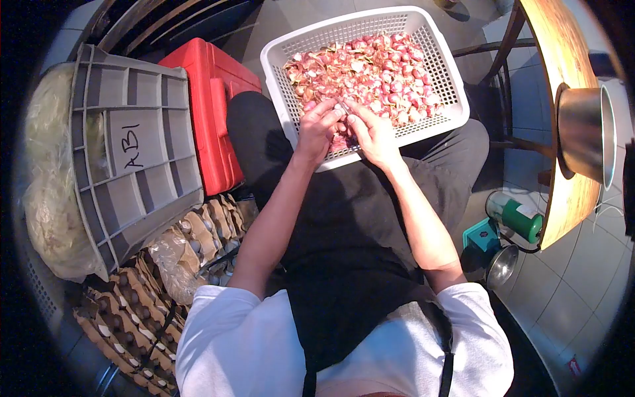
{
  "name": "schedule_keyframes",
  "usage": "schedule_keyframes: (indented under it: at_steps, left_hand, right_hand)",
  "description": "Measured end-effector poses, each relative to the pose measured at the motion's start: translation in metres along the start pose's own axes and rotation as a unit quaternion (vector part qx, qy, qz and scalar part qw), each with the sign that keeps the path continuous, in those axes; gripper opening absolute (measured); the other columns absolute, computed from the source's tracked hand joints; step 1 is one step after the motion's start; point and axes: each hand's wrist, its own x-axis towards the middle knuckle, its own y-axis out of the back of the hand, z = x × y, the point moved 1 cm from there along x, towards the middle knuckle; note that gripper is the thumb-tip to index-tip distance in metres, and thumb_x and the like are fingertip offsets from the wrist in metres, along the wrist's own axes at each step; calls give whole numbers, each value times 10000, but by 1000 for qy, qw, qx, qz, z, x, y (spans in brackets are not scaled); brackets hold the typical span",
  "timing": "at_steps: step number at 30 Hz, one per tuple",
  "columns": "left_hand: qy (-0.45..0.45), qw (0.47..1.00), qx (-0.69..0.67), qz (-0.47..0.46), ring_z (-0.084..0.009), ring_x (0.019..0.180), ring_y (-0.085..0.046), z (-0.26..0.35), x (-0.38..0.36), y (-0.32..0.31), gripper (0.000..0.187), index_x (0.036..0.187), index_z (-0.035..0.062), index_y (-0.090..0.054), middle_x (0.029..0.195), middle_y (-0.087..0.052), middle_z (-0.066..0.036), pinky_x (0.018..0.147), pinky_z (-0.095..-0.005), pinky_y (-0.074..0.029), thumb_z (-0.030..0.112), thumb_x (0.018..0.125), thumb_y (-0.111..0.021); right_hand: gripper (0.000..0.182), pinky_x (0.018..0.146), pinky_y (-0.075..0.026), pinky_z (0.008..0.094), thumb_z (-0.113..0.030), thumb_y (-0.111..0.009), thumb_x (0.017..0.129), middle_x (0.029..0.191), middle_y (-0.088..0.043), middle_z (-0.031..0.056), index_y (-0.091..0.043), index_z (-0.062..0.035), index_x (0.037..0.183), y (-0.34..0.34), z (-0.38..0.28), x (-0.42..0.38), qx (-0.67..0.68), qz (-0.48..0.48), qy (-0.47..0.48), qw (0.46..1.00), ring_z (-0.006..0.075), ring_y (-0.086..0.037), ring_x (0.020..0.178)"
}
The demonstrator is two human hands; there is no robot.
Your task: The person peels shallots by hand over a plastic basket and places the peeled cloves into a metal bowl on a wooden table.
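Small red onions [397, 86], pinkish-purple w/ papery bits, lie loose in a whitish plastic basket [423, 135], tbh quite a pile; 1 sm. pale bulb [339, 108] is held above 'em.

The single view looks from the wearer's head, forward and steeply down over their own chest and lap. Both forearms [274, 218] show close up; the white basket [456, 109] sits farther out.

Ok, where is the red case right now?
In the head view, the red case sits on the left, between the grey crate and the person's left knee.
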Motion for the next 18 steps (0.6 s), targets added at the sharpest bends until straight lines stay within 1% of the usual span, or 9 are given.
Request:
schedule_keyframes:
  at_steps: [3,6,9,12,15,18]
  left_hand:
    - [9,1000,2,-5,-182,866,-650,2,0,-2,253,1157,-28,-565,1016,-647,-99,748,-307,-558,104,941,-551]
    - [12,1000,1,-14,-191,894,-644,5,-1,-5,262,1171,-15,-552,1017,-642,-99,753,-320,-554,105,937,-568]
    - [1,1000,-28,-4,-205,917,-637,7,-4,-12,284,1196,-2,-528,1034,-634,-102,757,-334,-551,105,938,-578]
    - [9,999,-45,0,-216,938,-631,8,-4,-12,288,1210,7,-509,1059,-624,-109,768,-349,-548,97,944,-572]
    - [9,999,-49,-13,-226,949,-628,5,-2,-6,272,1206,14,-507,1081,-620,-119,785,-365,-545,87,949,-560]
    - [5,999,-47,-11,-234,964,-627,1,-1,-2,268,1208,21,-509,1097,-619,-129,800,-376,-542,80,951,-555]
  right_hand:
    - [326,739,-535,294,-146,-544,976,917,-719,133,-606,-26,1273,4,-7,0,59,-26,-79,995,149,-684,792]
    - [344,760,-508,253,-132,-548,983,930,-711,96,-588,-64,1318,4,-1,1,106,-30,-109,988,84,-621,799]
    - [344,756,-508,251,-133,-547,984,921,-716,88,-586,-63,1318,1,4,2,138,-17,-93,986,82,-616,790]
    - [342,749,-507,245,-131,-545,986,886,-706,70,-588,-62,1318,2,-2,0,66,-16,-68,995,84,-608,774]
    - [327,717,-524,253,-121,-536,988,874,-704,81,-589,7,1284,5,-9,1,63,-28,-64,996,96,-645,766]
    - [323,699,-521,252,-123,-535,986,843,-699,72,-595,-2,1280,3,-7,2,82,-10,-93,992,93,-622,713]
